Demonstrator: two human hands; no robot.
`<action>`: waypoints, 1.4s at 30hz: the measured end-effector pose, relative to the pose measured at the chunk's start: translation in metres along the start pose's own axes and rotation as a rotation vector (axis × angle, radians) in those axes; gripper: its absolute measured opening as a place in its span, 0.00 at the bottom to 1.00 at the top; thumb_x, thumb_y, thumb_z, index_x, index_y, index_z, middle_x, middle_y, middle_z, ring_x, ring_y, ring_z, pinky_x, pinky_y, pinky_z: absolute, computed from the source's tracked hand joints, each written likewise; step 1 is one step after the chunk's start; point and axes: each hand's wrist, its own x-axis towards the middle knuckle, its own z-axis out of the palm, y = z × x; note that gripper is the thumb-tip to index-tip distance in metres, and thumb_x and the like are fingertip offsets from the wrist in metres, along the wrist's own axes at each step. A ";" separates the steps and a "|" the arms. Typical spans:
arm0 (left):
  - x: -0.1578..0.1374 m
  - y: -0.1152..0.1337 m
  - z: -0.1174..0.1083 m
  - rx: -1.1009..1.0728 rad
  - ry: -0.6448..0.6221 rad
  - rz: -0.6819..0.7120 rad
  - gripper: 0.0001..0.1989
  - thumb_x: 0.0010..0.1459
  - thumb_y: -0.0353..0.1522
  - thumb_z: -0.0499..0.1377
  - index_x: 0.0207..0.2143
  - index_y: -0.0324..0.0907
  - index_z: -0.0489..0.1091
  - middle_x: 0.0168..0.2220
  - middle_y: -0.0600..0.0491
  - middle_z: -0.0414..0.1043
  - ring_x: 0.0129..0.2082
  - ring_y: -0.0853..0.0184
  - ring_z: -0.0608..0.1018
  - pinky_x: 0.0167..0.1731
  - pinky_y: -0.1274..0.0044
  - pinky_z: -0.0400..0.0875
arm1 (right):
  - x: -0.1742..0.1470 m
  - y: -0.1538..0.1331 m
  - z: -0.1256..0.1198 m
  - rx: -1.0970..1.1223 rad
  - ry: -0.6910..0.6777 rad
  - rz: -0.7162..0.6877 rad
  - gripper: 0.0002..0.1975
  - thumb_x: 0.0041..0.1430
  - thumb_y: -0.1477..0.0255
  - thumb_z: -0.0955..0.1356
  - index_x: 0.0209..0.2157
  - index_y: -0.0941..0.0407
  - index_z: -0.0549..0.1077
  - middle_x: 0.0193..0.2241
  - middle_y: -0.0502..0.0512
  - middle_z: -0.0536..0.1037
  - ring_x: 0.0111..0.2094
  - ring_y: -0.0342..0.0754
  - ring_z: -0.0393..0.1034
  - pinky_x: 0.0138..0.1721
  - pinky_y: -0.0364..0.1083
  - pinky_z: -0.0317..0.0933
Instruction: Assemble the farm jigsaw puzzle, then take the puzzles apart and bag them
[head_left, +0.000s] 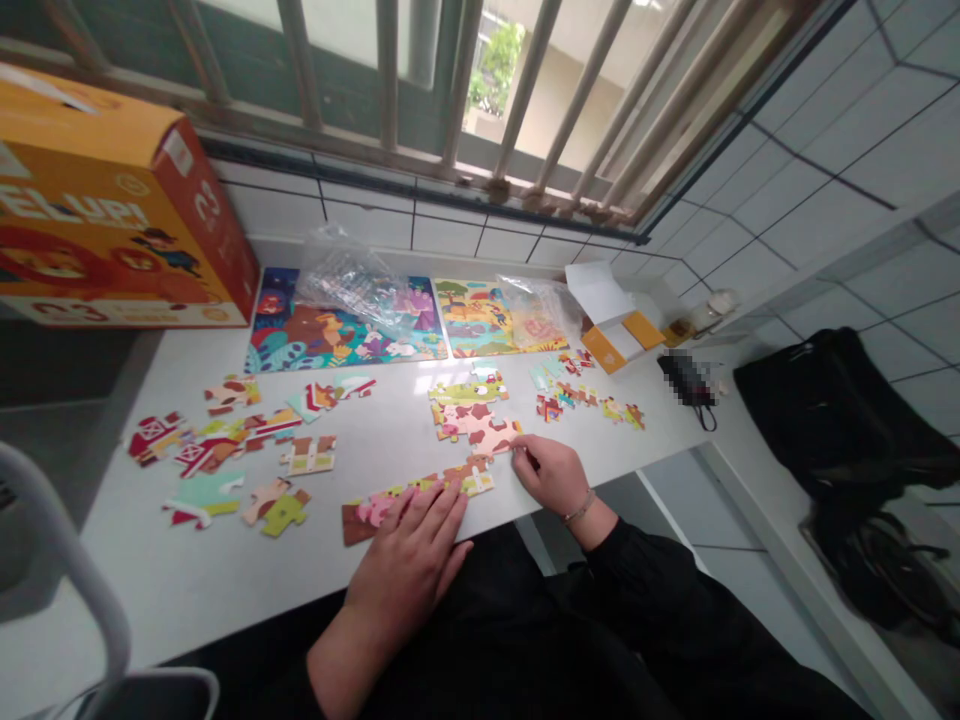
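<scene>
My left hand [420, 530] lies with its fingers stretched out over a joined strip of jigsaw pieces [366, 512] showing pink pigs and a brown edge. It covers the middle of that strip. My right hand [553, 476] is closed, with thumb and forefinger pinching the right edge of a joined jigsaw section [491, 434] with a brown-and-white cow. Above the cow, this section runs on into a green part [465, 393]. Its lower edge meets or nearly meets the pig strip; whether the two interlock I cannot tell.
Loose jigsaw pieces [217, 440] lie scattered to the left, more pieces [581, 390] to the right. Behind are two pictures [337, 345], clear plastic bags [352, 275] and an opened small box [611, 340]. A large orange box [90, 200] stands back left; a black bag [832, 400] lies right.
</scene>
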 end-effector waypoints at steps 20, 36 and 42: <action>0.008 0.012 0.016 0.132 0.017 -0.055 0.34 0.74 0.49 0.57 0.73 0.40 0.66 0.72 0.39 0.69 0.69 0.47 0.73 0.70 0.52 0.63 | 0.032 0.120 -0.058 -0.393 0.004 0.369 0.23 0.73 0.68 0.66 0.65 0.63 0.73 0.63 0.74 0.77 0.64 0.66 0.67 0.63 0.59 0.61; 0.007 0.007 0.019 0.223 0.038 0.009 0.33 0.73 0.48 0.60 0.71 0.39 0.67 0.71 0.39 0.69 0.68 0.46 0.75 0.69 0.52 0.65 | 0.056 0.176 -0.093 -0.173 -0.143 0.252 0.19 0.57 0.68 0.78 0.50 0.57 0.83 0.41 0.59 0.84 0.43 0.53 0.76 0.47 0.47 0.67; 0.008 0.012 0.016 0.225 0.010 -0.010 0.34 0.73 0.48 0.59 0.73 0.39 0.65 0.72 0.39 0.68 0.69 0.47 0.74 0.70 0.53 0.63 | 0.033 0.148 -0.091 0.077 -0.030 0.323 0.15 0.68 0.58 0.69 0.41 0.55 0.80 0.29 0.53 0.80 0.31 0.50 0.74 0.33 0.47 0.65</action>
